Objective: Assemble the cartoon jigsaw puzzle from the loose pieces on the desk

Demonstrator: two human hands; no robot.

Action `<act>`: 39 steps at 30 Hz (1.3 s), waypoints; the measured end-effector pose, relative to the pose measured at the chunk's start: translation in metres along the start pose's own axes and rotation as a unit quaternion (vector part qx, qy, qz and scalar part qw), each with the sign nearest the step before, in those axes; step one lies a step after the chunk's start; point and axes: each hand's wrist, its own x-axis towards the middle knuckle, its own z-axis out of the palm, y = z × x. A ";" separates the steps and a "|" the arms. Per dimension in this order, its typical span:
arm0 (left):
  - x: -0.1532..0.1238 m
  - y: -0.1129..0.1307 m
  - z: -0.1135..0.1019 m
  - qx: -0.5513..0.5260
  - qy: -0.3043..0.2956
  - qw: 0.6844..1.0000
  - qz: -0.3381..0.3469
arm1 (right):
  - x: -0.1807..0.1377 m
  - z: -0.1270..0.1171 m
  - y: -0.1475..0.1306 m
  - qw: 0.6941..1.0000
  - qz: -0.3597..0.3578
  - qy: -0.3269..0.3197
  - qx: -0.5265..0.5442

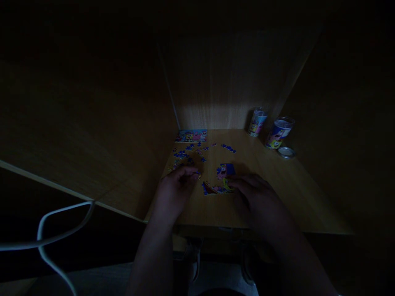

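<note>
Half-done cartoon puzzle (228, 169), blue, pink and yellow, gappy at left, near the front of the worktop (299, 197). Left grip (176, 187) pinched on 1 small piece (198, 176). Right grip (254, 192) half curled, blocking the puzzle's right side; can't tell if holding anything. Farther back: loose pieces (181, 154), picture card (191, 136), 2 printed cans (277, 135), round lid (286, 152).

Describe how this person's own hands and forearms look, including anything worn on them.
The ungloved left hand and ungloved right hand taper into the slim left forearm and right forearm. No sleeves, watch or markings are discernible; dimness hides finer detail.
</note>
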 end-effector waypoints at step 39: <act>-0.001 0.006 0.011 0.157 -0.020 0.982 0.102 | 0.001 -0.003 -0.002 1.000 0.009 -0.009 0.002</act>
